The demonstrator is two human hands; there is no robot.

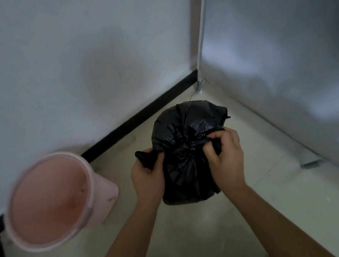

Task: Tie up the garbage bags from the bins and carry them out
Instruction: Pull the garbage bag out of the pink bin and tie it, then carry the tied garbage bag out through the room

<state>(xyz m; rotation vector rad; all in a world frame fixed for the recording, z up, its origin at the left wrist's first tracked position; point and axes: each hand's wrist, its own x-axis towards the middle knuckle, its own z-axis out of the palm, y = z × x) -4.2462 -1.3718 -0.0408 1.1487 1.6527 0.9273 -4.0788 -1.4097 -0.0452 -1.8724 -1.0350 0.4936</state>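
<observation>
Hands work the knot: left hand [146,174] and right hand [224,153] each pinch a flap of the black bag [186,130], out beside the pink bin [50,200]; pull both ends evenly, low and snug.

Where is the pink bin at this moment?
In the head view, the pink bin stands low on the left, against the wall's black baseboard, left of the black garbage bag.

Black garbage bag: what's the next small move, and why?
Probably pull the two ends apart to cinch the knot. The black garbage bag sits on the floor, out of the pink bin, its mouth gathered at the middle. The left hand grips one loose end, the right hand pinches the other. Whether a knot is already finished cannot be told.
</observation>
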